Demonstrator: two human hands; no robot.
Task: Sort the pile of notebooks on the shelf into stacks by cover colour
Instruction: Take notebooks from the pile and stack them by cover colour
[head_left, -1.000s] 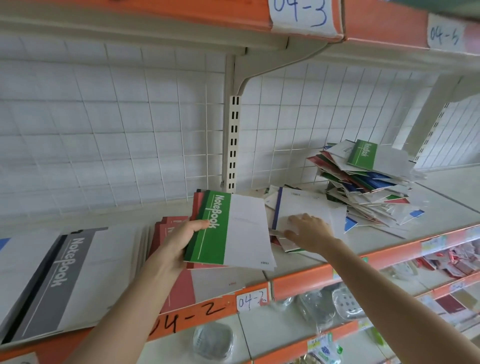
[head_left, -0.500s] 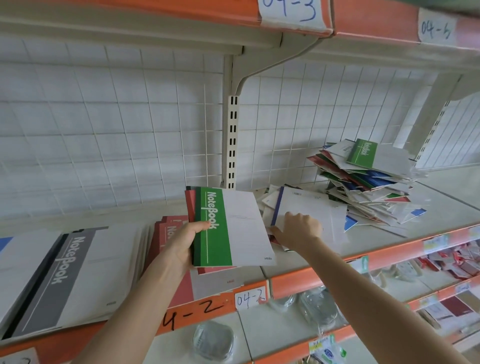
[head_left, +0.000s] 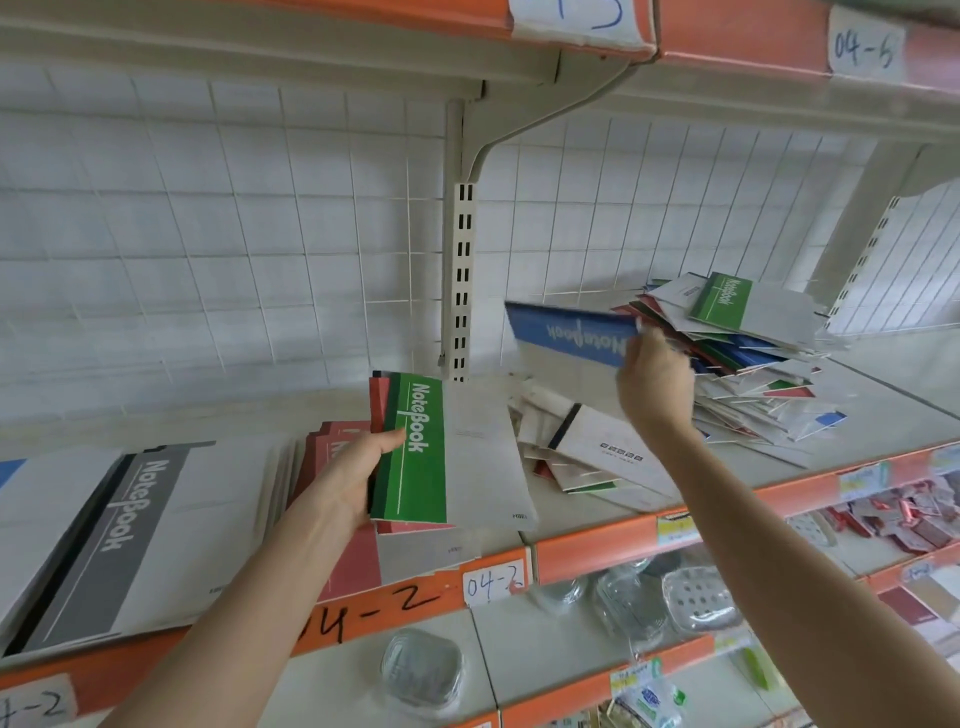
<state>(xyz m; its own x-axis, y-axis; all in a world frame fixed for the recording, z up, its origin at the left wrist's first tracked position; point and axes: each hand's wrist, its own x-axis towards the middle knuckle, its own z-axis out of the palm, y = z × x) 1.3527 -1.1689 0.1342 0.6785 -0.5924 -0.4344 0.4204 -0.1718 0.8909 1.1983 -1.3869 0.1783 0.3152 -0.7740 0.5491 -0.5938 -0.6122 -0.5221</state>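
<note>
Blue notebook (head_left: 566, 330) aloft in right hand (head_left: 655, 387) grip, seemingly clear of pile (head_left: 763, 358).

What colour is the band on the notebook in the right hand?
Blue, with white lettering; the notebook shows best in the head view.

green notebook (head_left: 415, 457) with white lettering; red notebooks (head_left: 349, 558). blue notebook (head_left: 566, 330), white lettering. grey-banded white notebook (head_left: 130, 530); orange shelf edge (head_left: 597, 545).
</note>
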